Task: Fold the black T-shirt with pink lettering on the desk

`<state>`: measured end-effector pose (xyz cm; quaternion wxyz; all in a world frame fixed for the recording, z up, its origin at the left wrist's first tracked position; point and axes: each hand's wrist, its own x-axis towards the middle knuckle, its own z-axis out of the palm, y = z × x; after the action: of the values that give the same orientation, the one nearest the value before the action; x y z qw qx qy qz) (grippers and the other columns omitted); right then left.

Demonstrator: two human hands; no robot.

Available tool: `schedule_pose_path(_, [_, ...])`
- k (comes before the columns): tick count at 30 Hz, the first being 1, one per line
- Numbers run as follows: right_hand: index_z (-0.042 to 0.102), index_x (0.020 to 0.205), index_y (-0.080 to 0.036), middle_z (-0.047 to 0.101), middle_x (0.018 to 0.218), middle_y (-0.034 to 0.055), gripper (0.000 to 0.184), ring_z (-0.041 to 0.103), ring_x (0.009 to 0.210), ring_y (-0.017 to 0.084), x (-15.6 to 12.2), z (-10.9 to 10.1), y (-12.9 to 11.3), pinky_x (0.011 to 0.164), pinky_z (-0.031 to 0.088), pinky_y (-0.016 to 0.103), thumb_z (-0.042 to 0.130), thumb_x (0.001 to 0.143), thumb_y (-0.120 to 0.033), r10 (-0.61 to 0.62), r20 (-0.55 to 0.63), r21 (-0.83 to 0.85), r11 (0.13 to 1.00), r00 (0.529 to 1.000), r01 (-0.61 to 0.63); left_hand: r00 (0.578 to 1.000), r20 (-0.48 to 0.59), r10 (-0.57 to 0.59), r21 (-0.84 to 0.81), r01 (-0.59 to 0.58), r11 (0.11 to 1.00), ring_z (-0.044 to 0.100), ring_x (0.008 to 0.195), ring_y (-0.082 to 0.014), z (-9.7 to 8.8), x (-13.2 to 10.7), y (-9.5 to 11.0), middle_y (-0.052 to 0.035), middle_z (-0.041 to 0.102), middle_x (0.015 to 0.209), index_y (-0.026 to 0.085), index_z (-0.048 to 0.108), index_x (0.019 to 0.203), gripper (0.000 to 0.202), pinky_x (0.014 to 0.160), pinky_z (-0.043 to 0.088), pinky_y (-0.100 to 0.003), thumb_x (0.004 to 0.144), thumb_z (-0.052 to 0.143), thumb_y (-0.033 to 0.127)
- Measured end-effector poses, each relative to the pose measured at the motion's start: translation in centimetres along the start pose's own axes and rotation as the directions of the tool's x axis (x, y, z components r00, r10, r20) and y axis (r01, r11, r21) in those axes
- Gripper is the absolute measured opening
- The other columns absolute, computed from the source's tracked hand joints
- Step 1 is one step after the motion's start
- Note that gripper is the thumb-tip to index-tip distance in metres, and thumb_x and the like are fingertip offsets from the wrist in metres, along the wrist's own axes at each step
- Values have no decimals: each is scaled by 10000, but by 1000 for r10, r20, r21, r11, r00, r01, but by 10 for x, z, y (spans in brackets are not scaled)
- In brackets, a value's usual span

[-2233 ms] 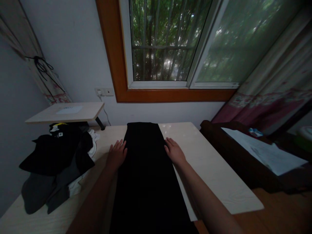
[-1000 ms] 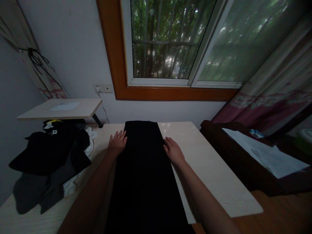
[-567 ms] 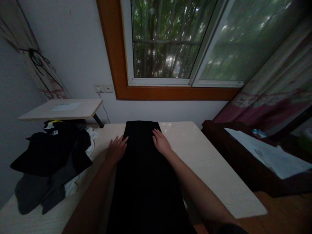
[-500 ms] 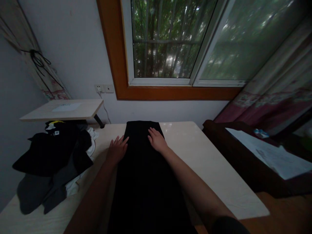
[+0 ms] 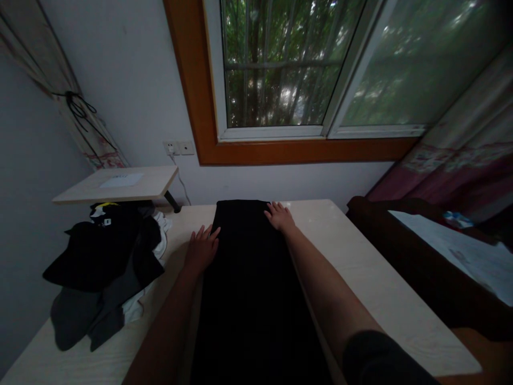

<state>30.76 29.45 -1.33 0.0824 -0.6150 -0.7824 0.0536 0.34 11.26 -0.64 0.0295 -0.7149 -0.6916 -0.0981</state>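
A long black piece of clothing [image 5: 250,278] lies flat on the pale wooden table [image 5: 360,267], running from near the far edge towards me. What kind of garment it is cannot be made out. My left hand [image 5: 201,248] rests at its left edge, fingers spread, with the fingertips on the dark cloth. At the upper right corner of the cloth lies my right hand [image 5: 279,216], palm down with fingers stretched out. Neither hand grips anything. The near end of the cloth runs out of view at the bottom.
A heap of black, grey and white clothes [image 5: 104,262] is piled on the table's left side. Above its back part stands a small raised shelf [image 5: 156,184] with a paper on it. Beyond the table's right edge is a dark brown piece of furniture [image 5: 372,219] bearing a pale sheet.
My right hand has slid right and slightly away, from the cloth's top towards its far right corner. My left hand stays at the left edge. The view has shifted a little.
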Motion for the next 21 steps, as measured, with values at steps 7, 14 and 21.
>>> schedule_pose_path(7, [455, 1498, -218, 352, 1609, 83, 514, 284, 1497, 260, -31, -3, 36, 1205, 244, 487, 275, 1062, -422, -41, -105, 5, 999, 994, 42, 999, -36, 12, 4, -12, 1000, 321, 1484, -305, 4, -1, -3, -42, 423, 1582, 339, 417, 1511, 499, 1179, 259, -588, 1024, 316, 370])
schedule_pose_path(14, [531, 1446, -204, 454, 1547, 86, 475, 355, 1467, 266, -87, 0, 52, 1193, 319, 481, 374, 1014, -323, -271, -185, 42, 958, 945, 283, 999, -41, 29, 9, -28, 1000, 338, 1475, -304, 4, -3, -4, -55, 441, 1570, 318, 433, 1505, 498, 1176, 276, -580, 1019, 335, 369])
schedule_pose_path(21, [369, 1543, -282, 449, 1554, 51, 586, 340, 1475, 258, -142, -11, 59, 1194, 323, 516, 461, 965, -248, -408, -188, 124, 893, 893, 434, 999, -37, 34, -8, -34, 999, 353, 1469, -298, 3, -7, -2, -52, 451, 1564, 302, 461, 1488, 488, 1184, 279, -570, 1016, 351, 352])
